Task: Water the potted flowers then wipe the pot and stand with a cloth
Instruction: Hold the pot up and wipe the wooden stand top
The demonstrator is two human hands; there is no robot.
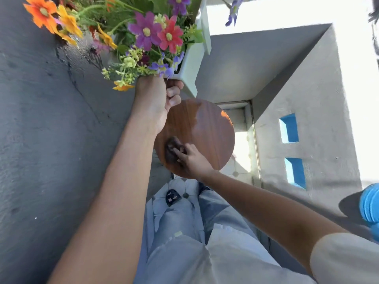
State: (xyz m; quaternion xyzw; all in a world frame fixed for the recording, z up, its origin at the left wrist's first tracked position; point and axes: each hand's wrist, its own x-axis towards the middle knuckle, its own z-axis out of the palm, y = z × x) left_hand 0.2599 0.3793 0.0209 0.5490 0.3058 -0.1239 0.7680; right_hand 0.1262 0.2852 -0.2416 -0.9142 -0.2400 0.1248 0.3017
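A white rectangular pot [190, 66] full of orange, purple and red flowers [155, 33] is lifted above the round wooden stand [207, 128]. My left hand [155, 97] grips the pot's near corner from below and holds it up. On the stand's near left part, my right hand [190, 156] presses a dark cloth [171, 149] against the wood. The far part of the stand's top looks wet and shiny.
A grey wall fills the left side. A grey parapet with blue openings [290, 128] runs along the right. A blue ridged object [370, 203] sits at the right edge. Tiled floor and my feet [173, 196] show below the stand.
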